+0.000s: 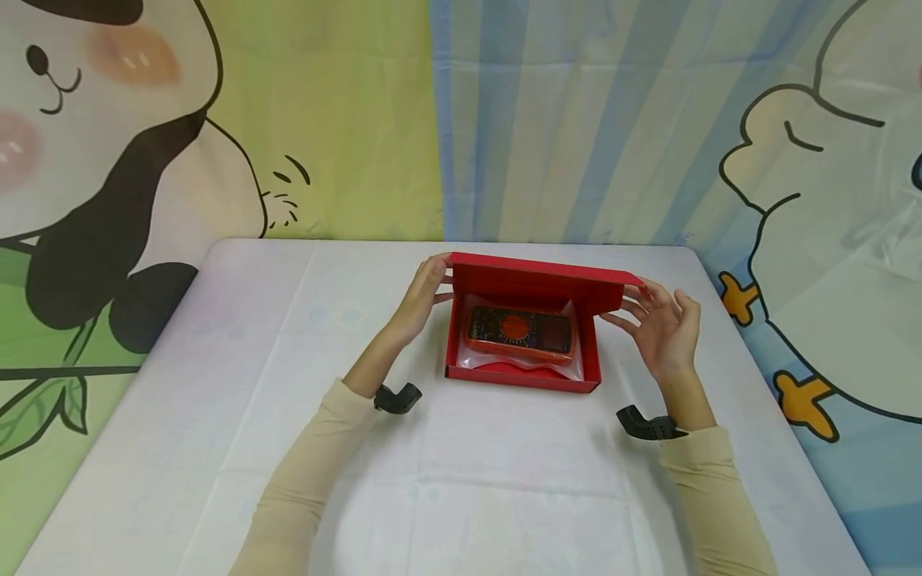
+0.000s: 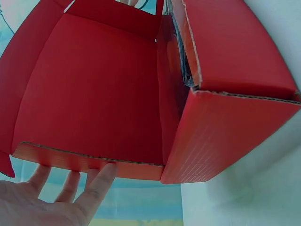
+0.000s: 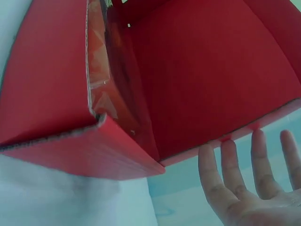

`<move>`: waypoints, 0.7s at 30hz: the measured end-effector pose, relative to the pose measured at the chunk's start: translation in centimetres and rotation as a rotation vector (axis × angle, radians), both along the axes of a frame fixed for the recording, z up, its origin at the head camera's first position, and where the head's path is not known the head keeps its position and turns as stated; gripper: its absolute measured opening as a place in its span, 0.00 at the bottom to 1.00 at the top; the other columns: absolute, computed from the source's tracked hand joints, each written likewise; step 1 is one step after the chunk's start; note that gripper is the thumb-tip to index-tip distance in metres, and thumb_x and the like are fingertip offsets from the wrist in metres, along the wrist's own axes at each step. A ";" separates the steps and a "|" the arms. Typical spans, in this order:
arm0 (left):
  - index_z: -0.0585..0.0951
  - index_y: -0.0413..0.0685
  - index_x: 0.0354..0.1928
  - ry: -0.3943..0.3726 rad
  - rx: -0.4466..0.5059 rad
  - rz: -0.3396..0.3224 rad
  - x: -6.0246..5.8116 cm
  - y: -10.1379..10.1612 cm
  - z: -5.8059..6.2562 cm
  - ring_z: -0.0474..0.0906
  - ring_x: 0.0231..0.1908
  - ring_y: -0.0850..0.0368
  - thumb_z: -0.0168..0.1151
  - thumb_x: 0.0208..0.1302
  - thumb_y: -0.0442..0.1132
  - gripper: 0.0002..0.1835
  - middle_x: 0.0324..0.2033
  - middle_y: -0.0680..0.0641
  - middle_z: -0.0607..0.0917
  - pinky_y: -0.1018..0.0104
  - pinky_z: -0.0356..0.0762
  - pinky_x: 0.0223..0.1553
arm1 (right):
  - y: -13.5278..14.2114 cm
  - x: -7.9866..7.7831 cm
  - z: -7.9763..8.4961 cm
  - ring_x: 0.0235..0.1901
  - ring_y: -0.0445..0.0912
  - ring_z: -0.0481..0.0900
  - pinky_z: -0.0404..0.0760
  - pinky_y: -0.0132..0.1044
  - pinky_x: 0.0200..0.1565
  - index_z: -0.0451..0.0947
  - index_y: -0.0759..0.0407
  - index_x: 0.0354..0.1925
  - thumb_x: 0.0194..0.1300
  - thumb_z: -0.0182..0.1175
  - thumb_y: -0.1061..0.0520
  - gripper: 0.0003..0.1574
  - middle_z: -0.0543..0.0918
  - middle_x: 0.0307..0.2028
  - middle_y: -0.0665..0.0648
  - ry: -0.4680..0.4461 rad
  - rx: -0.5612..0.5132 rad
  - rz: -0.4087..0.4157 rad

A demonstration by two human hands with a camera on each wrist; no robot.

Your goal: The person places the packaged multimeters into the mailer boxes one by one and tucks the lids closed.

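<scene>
A red cardboard box (image 1: 522, 383) stands on the table with its lid (image 1: 529, 282) raised at the back. Inside lies a multimeter (image 1: 555, 332) with a black face, an orange dial and an orange casing, in a clear plastic bag (image 1: 576, 366). My left hand (image 1: 418, 302) is at the lid's left side; in the left wrist view its extended fingertips touch the lid's side flap (image 2: 89, 160). At the lid's right side is my right hand (image 1: 666, 328), palm turned up, fingers extended against the flap edge in the right wrist view.
A white cloth covers the table (image 1: 446, 496). Each wrist wears a black camera mount, one on the left (image 1: 398, 399) and one on the right (image 1: 644, 424). Behind the table's back edge hangs a printed curtain (image 1: 360, 120) with cartoon animals and stripes.
</scene>
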State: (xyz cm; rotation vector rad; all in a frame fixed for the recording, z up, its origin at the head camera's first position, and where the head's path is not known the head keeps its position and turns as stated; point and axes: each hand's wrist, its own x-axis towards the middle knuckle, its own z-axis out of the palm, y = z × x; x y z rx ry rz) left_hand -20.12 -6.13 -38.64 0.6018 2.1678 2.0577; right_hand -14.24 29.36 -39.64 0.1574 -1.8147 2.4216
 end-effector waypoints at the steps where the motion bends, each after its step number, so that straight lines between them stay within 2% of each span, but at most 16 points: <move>1: 0.61 0.37 0.69 0.002 -0.005 0.005 0.1 0.0 0.0 0.68 0.58 0.38 0.42 0.46 0.86 0.64 0.63 0.35 0.63 0.39 0.70 0.59 | 0.1 0.1 0.1 0.56 0.50 0.74 0.81 0.45 0.52 0.71 0.55 0.64 0.74 0.34 0.37 0.36 0.76 0.60 0.54 -0.003 -0.005 0.001; 4: 0.62 0.37 0.69 0.003 -0.009 0.009 0.3 -0.2 -0.1 0.69 0.57 0.38 0.43 0.46 0.85 0.63 0.62 0.35 0.64 0.41 0.71 0.59 | 0.2 0.4 0.2 0.56 0.50 0.74 0.81 0.44 0.51 0.69 0.56 0.66 0.73 0.32 0.34 0.40 0.75 0.60 0.54 -0.005 0.009 0.020; 8: 0.62 0.40 0.70 0.031 -0.010 -0.009 0.6 -0.4 -0.4 0.71 0.58 0.38 0.46 0.49 0.83 0.60 0.63 0.35 0.67 0.41 0.72 0.58 | 0.3 0.7 0.3 0.56 0.49 0.74 0.81 0.42 0.51 0.67 0.55 0.68 0.73 0.31 0.31 0.42 0.73 0.63 0.54 0.006 0.081 0.026; 12: 0.63 0.46 0.70 0.066 -0.021 -0.024 1.1 -0.7 -0.3 0.72 0.59 0.38 0.47 0.56 0.79 0.52 0.62 0.37 0.69 0.40 0.73 0.57 | 0.3 1.1 0.6 0.56 0.48 0.75 0.80 0.39 0.53 0.63 0.50 0.71 0.73 0.30 0.31 0.41 0.67 0.67 0.57 0.022 0.161 0.027; 15: 0.64 0.49 0.69 0.088 -0.045 -0.025 1.7 -0.9 -0.3 0.72 0.60 0.38 0.49 0.64 0.71 0.42 0.63 0.39 0.68 0.39 0.73 0.56 | 0.1 1.5 0.8 0.56 0.46 0.75 0.79 0.36 0.53 0.61 0.48 0.72 0.73 0.30 0.31 0.40 0.63 0.69 0.60 0.033 0.212 0.032; 17: 0.66 0.51 0.69 0.107 -0.066 -0.022 2.0 -1.1 -0.3 0.72 0.59 0.39 0.50 0.66 0.67 0.38 0.64 0.40 0.68 0.40 0.74 0.55 | 0.0 1.8 0.9 0.57 0.46 0.74 0.79 0.34 0.52 0.62 0.49 0.72 0.73 0.31 0.32 0.40 0.62 0.70 0.61 0.040 0.231 0.038; 21: 0.69 0.55 0.68 0.149 -0.146 0.021 2.8 -1.4 -0.3 0.75 0.57 0.44 0.52 0.68 0.64 0.33 0.62 0.46 0.71 0.47 0.78 0.52 | -0.1 2.4 1.0 0.58 0.47 0.72 0.78 0.32 0.52 0.69 0.52 0.67 0.73 0.35 0.35 0.37 0.67 0.66 0.56 0.024 0.239 0.018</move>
